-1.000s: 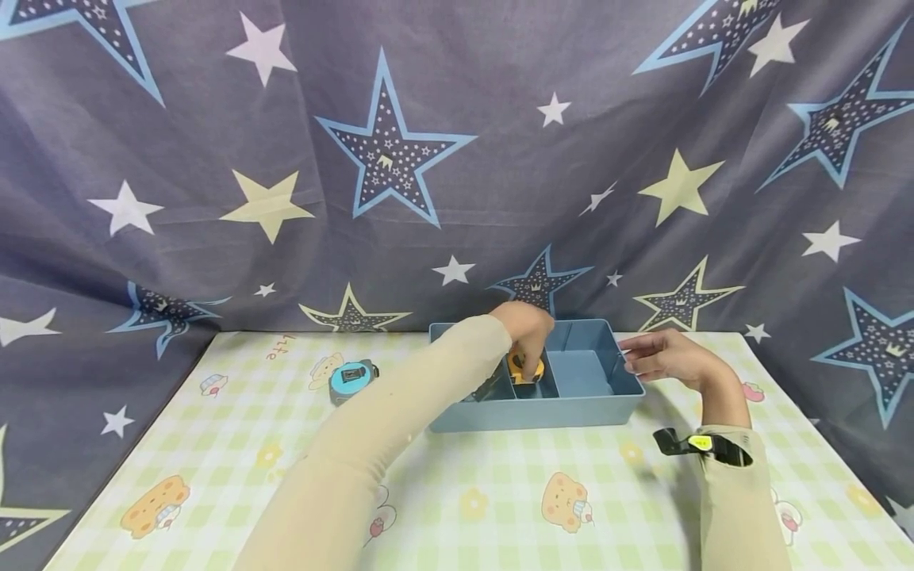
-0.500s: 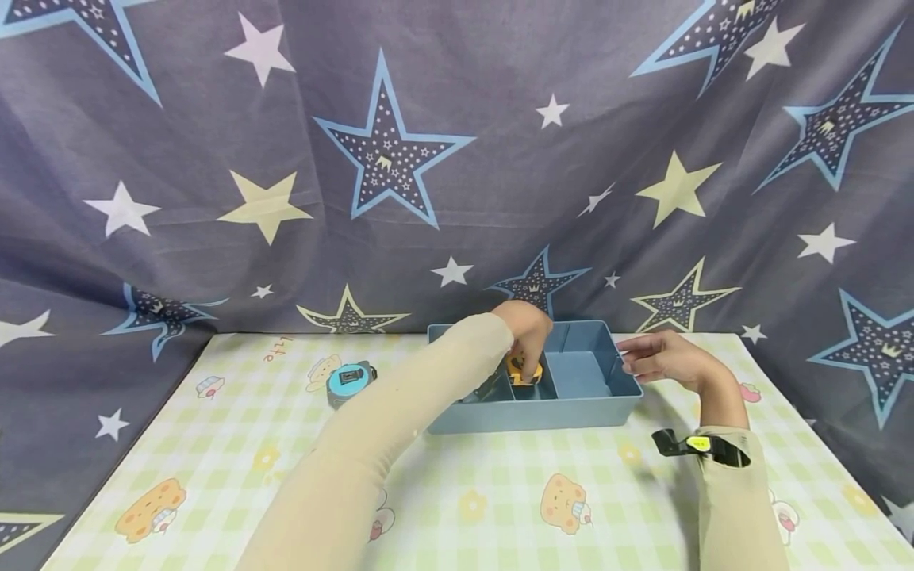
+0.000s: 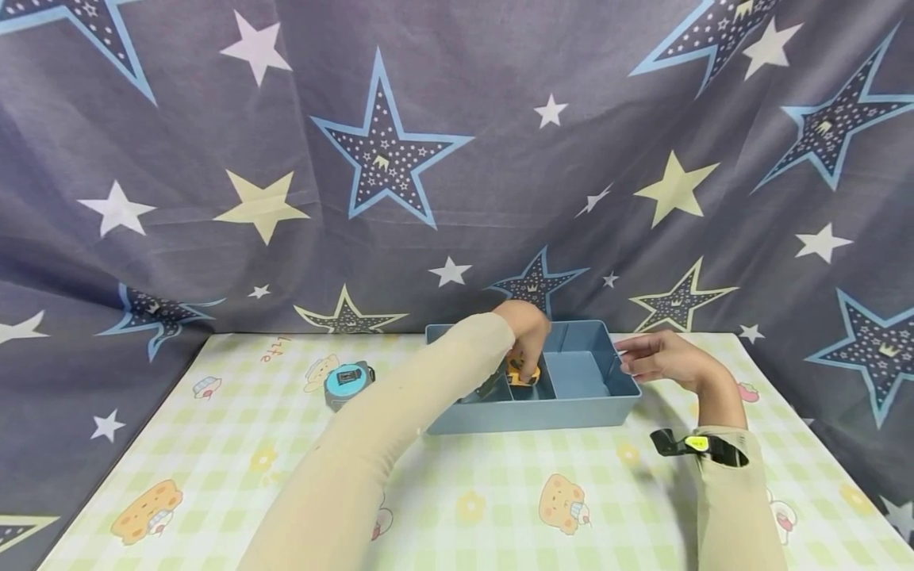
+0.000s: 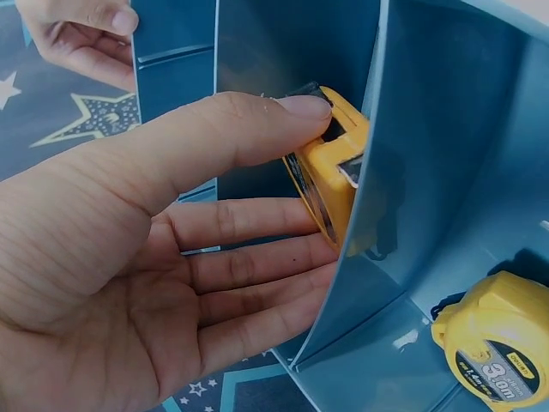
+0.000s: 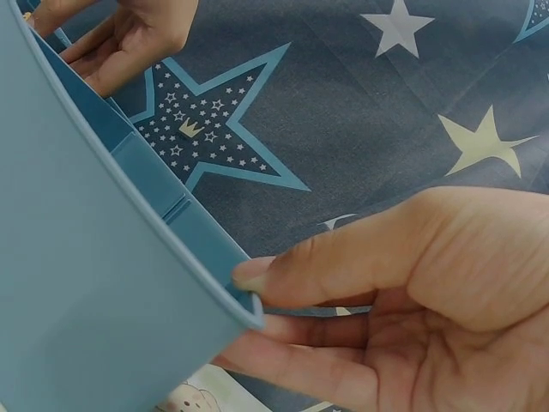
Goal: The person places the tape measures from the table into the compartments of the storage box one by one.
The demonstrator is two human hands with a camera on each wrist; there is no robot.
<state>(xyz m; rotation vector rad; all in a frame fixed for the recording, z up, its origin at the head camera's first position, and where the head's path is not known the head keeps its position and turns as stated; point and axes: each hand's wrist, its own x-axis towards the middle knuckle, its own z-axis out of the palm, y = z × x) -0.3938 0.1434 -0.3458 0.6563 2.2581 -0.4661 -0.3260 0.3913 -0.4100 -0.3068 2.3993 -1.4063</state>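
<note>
My left hand (image 3: pixel 527 337) reaches into the middle compartment of a blue divided box (image 3: pixel 535 414). Its thumb and fingers pinch an orange-yellow tape measure (image 4: pixel 343 159), which sits tilted close against a divider in the left wrist view. Beyond that divider lies a yellow tape measure (image 4: pixel 497 339) marked 3.0m; the left forearm mostly hides that compartment in the head view. At the box's right end my right hand (image 3: pixel 664 357) pinches the rim (image 5: pixel 244 313) between thumb and fingers.
A tape measure with a light-blue face (image 3: pixel 348 381) lies on the checked tablecloth (image 3: pixel 428 492), left of the box. Behind the table hangs a dark star-patterned cloth (image 3: pixel 500 182). The left sleeve (image 3: pixel 385 436) crosses in front of the box's left part.
</note>
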